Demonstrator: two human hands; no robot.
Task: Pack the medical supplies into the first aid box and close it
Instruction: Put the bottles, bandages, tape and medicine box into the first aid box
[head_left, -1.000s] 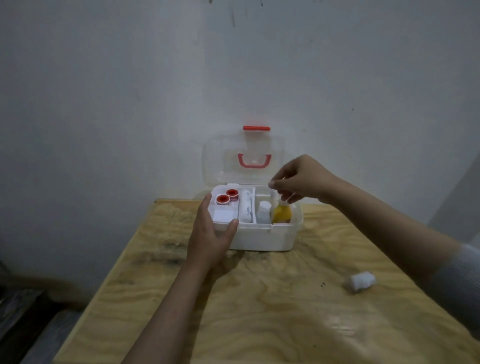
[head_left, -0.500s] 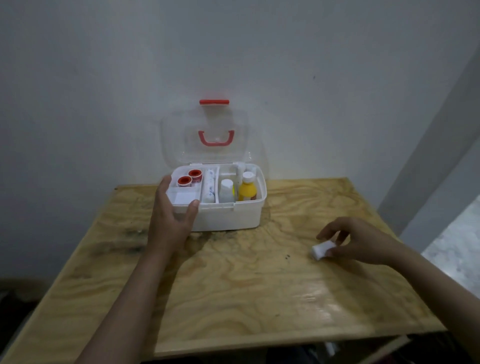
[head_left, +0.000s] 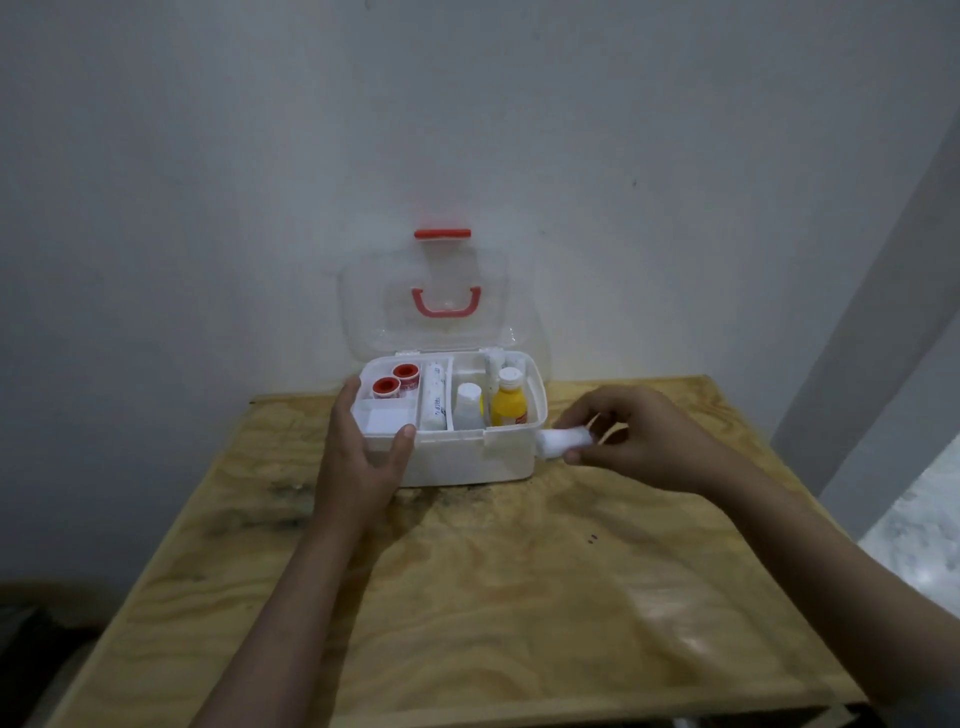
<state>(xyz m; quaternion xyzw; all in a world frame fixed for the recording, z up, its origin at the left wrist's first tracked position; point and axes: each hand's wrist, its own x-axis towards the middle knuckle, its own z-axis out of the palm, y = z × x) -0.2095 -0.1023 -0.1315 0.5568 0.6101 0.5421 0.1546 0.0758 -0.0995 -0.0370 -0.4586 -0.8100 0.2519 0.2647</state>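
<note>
Plywood counter (head_left: 467, 597) in the foreground carries the first aid box (head_left: 467, 457) at its far edge. Left hand (head_left: 358, 457) clasps the box's near-left corner, thumb on the rim, steadying it. Right hand (head_left: 639, 441) pinches a small white roll (head_left: 563, 441), probably gauze, just beside the box's right wall. The roll looks light and soft; a fingertip hold across its middle should suffice. Inside stand a yellow bottle (head_left: 508, 408) and red-capped tape rolls (head_left: 396, 382). Behind, the clear lid (head_left: 436, 306) stands open.
</note>
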